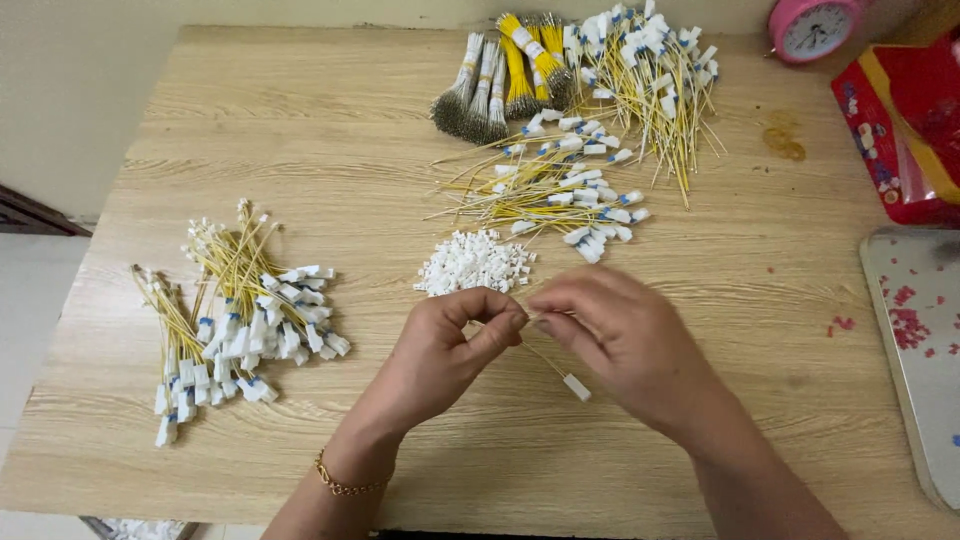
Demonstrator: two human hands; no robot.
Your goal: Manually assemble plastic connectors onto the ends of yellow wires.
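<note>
1. Head view, looking straight down on a pale wood-grain surface, with a cream wall along the top edge and a light floor showing at the left.
2. Far side of the surface: bundled wires in yellow and grey, taped together, and right beside them a big loose heap of yellow wires with white plugs spilling toward the middle.
3. Centre: a little mound of white plastic pieces, just beyond the hands.
4. Left side: a second pile of finished-looking wires, white plugs fanned toward the near edge.
5. Top right corner, a pink clock, cut off by the frame; below it a red packet, also cut off; and a pale tray with red specks running out of view at the right.
6. Hard to make out: the dark shape at the far left edge, and whatever sits under the surface at the bottom left.
7. Now the hands. The left hand, gold bracelet at the wrist, has thumb and forefinger pressed together on one end of a single yellow wire.
8. The right hand meets it, fingers pinched on that same end; what sits between the fingertips is too small to tell.
9. The wire trails down between the two hands, its white plug lying free on the surface, just below the right palm.
</note>
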